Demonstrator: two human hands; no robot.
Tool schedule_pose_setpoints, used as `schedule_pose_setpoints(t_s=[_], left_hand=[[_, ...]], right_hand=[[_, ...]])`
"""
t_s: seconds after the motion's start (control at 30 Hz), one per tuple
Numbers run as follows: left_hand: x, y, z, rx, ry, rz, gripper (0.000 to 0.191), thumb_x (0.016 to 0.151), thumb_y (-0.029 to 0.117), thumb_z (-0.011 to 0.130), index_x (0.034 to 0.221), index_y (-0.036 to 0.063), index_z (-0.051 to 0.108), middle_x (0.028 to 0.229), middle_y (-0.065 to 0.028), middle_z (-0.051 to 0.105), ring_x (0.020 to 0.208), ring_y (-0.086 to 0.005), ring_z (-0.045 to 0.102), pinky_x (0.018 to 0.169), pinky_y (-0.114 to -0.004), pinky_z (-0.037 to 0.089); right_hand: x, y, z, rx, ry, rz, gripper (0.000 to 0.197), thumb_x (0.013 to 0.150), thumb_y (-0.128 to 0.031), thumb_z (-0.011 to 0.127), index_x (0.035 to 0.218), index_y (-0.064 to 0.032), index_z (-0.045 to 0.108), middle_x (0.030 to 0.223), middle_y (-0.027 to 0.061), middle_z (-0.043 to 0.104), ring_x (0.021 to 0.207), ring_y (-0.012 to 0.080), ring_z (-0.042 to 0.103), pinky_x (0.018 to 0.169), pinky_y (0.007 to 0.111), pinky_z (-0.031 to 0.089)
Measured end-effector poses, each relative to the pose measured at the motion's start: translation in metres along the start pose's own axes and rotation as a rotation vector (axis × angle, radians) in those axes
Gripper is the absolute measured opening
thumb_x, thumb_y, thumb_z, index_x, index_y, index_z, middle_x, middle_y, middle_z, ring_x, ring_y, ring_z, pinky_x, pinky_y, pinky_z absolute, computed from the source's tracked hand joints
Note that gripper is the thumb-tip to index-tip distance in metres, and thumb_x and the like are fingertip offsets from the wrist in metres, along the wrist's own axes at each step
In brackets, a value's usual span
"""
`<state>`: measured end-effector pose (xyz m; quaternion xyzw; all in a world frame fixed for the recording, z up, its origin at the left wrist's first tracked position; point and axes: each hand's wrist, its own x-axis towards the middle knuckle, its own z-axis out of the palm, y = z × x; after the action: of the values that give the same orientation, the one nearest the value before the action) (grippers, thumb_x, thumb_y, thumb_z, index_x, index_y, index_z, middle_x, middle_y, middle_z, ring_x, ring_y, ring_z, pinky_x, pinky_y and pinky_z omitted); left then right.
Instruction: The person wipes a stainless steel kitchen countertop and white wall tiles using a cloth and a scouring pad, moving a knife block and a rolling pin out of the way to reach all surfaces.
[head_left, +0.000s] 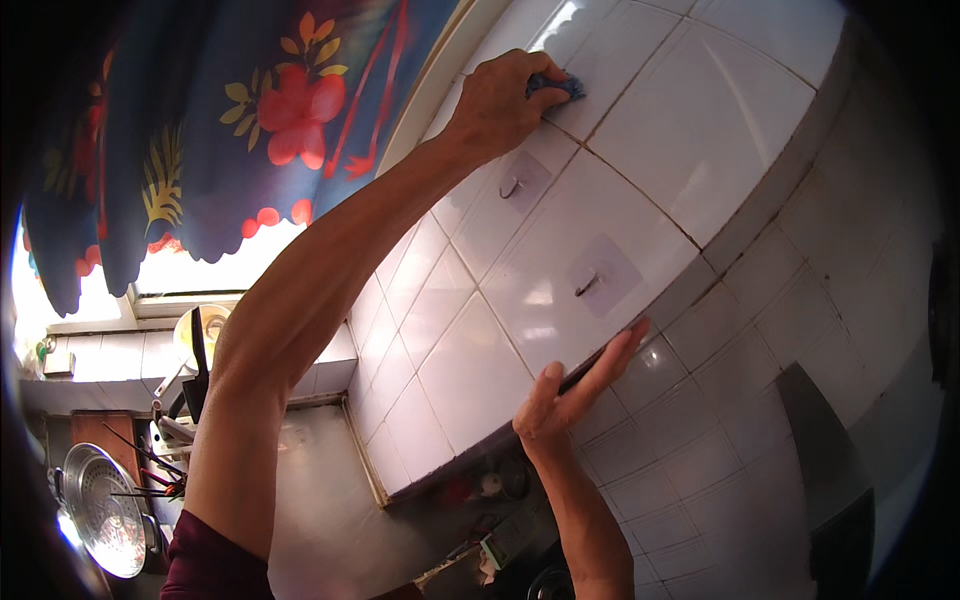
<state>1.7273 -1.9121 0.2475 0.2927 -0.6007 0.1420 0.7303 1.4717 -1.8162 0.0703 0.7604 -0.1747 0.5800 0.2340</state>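
Note:
My left hand (499, 101) reaches up across a white tiled wall (645, 195) and pinches a small, dark blue scrubbing pad (559, 88) against the tiles, near a grout line. Much of the pad is hidden by the fingers. Lower down, my right hand (574, 386) lies along the wall's dark outer edge (517, 427), thumb and fingers spread, holding no loose object. Between the two hands, an upper metal adhesive hook (512, 187) and a lower metal adhesive hook (589, 285) are fixed to the tiles on clear square backings.
A blue floral curtain (292, 112) hangs over a bright window at left. Below it are a tiled sill (124, 352), a pan with a dark handle (196, 360) and a metal steamer pot (101, 510). A small box (510, 536) lies in shadow below the wall edge.

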Motion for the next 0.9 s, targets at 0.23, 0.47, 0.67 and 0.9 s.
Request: schedule_pose_setpoints(t_s=[0.23,0.47,0.67,0.9], left_hand=[[-0.058,0.097,0.01,-0.071,-0.059,0.326,0.019,0.087,0.008,0.082,0.103,0.0045,0.073,0.106,-0.0091,0.069,0.094,-0.0287,0.072,0.079,-0.039,0.059],[-0.103,0.144,0.001,-0.092,-0.14,0.395,0.021,0.084,0.008,0.083,0.103,0.0086,0.073,0.108,-0.0107,0.068,0.094,-0.0286,0.071,0.077,-0.04,0.06],[-0.076,0.097,-0.029,-0.187,0.05,0.125,0.026,0.089,0.004,0.08,0.115,0.0088,0.076,0.109,-0.0108,0.072,0.094,-0.0249,0.073,0.081,-0.033,0.06],[-0.115,0.049,-0.001,-0.007,-0.026,0.415,0.03,0.086,0.008,0.083,0.115,0.0081,0.077,0.112,-0.0136,0.073,0.099,-0.0319,0.072,0.081,-0.041,0.06]], right_hand=[[-0.006,0.002,0.002,0.009,0.062,0.027,0.072,0.108,-0.026,0.046,0.165,0.0074,0.018,0.171,0.0378,0.008,0.16,0.0531,0.011,0.127,0.065,0.015],[-0.001,0.0,0.004,0.065,0.068,0.019,0.073,0.108,-0.026,0.046,0.165,0.009,0.018,0.171,0.0382,0.006,0.16,0.054,0.011,0.127,0.063,0.014],[-0.002,0.002,0.008,0.021,0.018,-0.022,0.075,0.106,-0.023,0.047,0.165,0.0089,0.015,0.172,0.0362,0.003,0.161,0.0516,0.007,0.128,0.062,0.013],[-0.004,0.005,-0.001,0.004,-0.005,-0.012,0.076,0.105,-0.024,0.045,0.166,0.0076,0.011,0.172,0.0356,0.001,0.161,0.0503,0.004,0.128,0.062,0.016]])
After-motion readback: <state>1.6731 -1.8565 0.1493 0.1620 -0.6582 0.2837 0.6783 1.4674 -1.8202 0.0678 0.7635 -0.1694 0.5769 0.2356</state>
